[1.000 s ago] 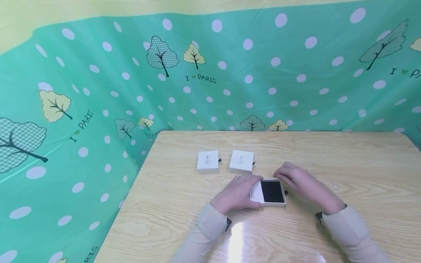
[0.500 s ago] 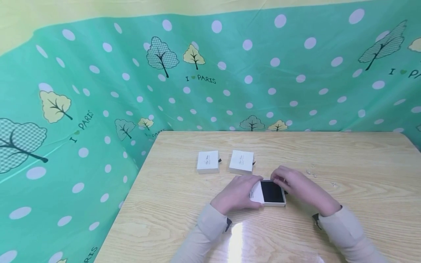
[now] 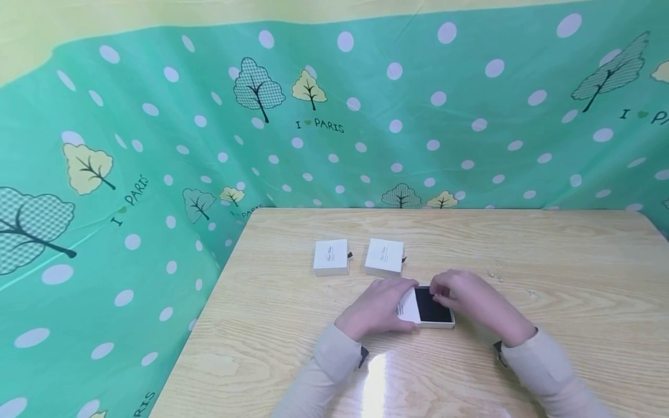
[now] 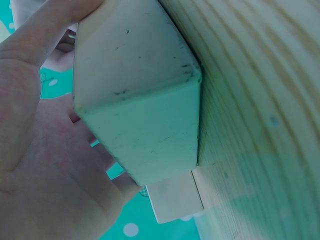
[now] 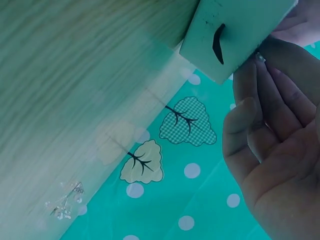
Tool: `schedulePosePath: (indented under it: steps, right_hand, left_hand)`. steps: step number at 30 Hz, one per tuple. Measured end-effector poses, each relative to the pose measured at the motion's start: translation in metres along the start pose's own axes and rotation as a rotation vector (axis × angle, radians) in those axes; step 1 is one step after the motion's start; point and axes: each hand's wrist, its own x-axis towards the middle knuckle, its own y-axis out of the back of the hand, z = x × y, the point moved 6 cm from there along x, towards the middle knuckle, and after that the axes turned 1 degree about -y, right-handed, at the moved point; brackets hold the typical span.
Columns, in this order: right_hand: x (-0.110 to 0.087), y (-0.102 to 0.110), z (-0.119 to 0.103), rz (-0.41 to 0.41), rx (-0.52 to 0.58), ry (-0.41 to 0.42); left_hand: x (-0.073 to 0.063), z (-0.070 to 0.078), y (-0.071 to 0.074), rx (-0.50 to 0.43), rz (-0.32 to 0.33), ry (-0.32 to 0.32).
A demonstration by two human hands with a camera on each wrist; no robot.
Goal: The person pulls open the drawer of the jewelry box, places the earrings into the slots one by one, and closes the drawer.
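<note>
A small white drawer box (image 3: 408, 306) lies on the table, its tray pulled out to the right and showing a black lining (image 3: 435, 307). My left hand (image 3: 378, 307) grips the box's sleeve from the left; the left wrist view shows the box's scuffed end (image 4: 145, 130) close to the palm. Over the open tray is my right hand (image 3: 465, 296), its thumb and fingers pinching a tiny shiny piece of jewelry (image 5: 260, 57), mostly hidden by the fingertips. A black pull tab (image 5: 218, 44) shows on the tray's front in the right wrist view.
Behind the hands stand two closed white boxes, one at left (image 3: 331, 257) and one at right (image 3: 384, 257), each with a black tab. Small glittering jewelry pieces (image 3: 493, 276) lie on the table (image 3: 575, 255) to the right. A green dotted curtain (image 3: 366, 145) hangs behind.
My right hand has moved left and toward me, from the tray's far right corner to over its black lining. The left hand and the box have stayed in place.
</note>
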Motion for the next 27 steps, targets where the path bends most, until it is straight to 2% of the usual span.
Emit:
schedulePosePath:
  steps: [8, 15, 27]
  right_hand:
    - [0.0007, -0.0089, -0.0009, 0.006, -0.090, -0.026]
    - [-0.0014, -0.0067, -0.0057, 0.041, -0.142, 0.027]
    - [-0.0012, -0.0057, -0.0088, 0.046, -0.215, 0.079]
  left_hand:
    - [-0.0006, 0.0025, 0.0012, -0.003, 0.002, -0.005]
    - [-0.0002, 0.0036, 0.0012, 0.008, -0.001, -0.015]
    - [-0.0010, 0.0020, 0.0011, 0.020, 0.010, -0.012]
